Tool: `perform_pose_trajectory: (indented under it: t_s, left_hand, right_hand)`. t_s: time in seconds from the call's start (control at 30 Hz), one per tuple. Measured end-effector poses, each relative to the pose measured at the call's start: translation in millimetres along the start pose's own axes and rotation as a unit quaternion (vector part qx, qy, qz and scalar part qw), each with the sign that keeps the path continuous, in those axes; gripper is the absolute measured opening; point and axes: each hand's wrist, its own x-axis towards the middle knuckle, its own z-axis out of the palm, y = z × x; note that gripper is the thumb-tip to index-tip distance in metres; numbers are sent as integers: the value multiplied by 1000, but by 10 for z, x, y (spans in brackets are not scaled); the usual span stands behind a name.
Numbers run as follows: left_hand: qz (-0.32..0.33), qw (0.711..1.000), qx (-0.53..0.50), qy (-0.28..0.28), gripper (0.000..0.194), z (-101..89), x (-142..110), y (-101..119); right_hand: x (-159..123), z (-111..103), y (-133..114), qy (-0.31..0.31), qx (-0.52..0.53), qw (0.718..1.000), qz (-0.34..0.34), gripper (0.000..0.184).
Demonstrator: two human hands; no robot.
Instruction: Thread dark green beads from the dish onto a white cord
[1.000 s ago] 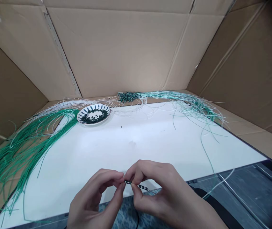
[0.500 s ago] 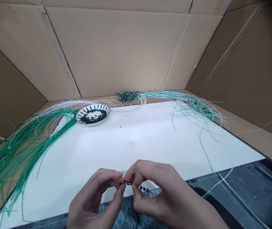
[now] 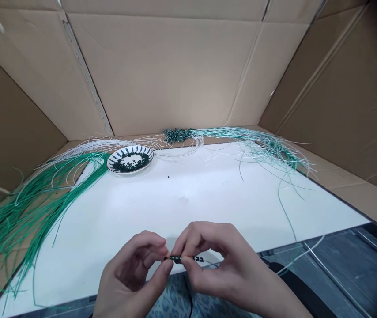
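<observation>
A short strip of small dark beads [image 3: 176, 259] on cord stretches between my two hands, just past the front edge of the white board. My left hand [image 3: 135, 269] pinches its left end between thumb and fingertips. With thumb and index finger, my right hand [image 3: 211, 260] grips the strip nearer its middle, and a beaded tail pokes out to the right beneath the fingers. From that side a pale cord [image 3: 303, 255] runs off past my right wrist. How the beads are joined is too small to make out.
A striped plate [image 3: 130, 149] of dark beads stands at the back left of the white board [image 3: 188, 203]. Green strands [image 3: 52, 198] spread along the left. A bundle of beaded strands [image 3: 178, 134] lies at the back, trailing right. Cardboard walls [image 3: 168, 70] surround the board.
The strip has turned more level, and more of its beads show between my hands. My left thumb has shifted slightly; both hands keep their pinch.
</observation>
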Motion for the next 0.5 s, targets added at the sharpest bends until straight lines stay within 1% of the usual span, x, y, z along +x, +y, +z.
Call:
perform_pose_trajectory:
  t_s: [0.07,0.13,0.23,0.3,0.33,0.4,0.43,0.5]
  left_hand:
    - [-37,999,-20,17,35,20,10,14]
    - [-47,998,-28,30,38,47,12,19]
    - [-31,998,-20,41,34,64,15,3]
    - [-21,999,-16,37,28,31,32,-30]
    - [-15,1000,-11,22,25,0,48,-53]
    - [3,1000,4,-28,20,-80,92,-103]
    - [13,998,14,-57,19,-121,115,-127]
    - [28,995,30,-93,19,-182,150,-161]
  right_hand:
    - [13,0,39,-6,28,1000,9,10]
    - [26,2,80,-8,46,999,22,8]
    - [46,4,129,-8,64,997,41,7]
    - [57,-2,148,-10,66,997,49,6]
    - [60,-7,154,-13,67,996,53,6]
    - [64,-23,164,-18,77,995,64,8]
    - [64,-30,168,-20,88,993,72,9]
    - [64,-41,180,-23,125,987,96,13]
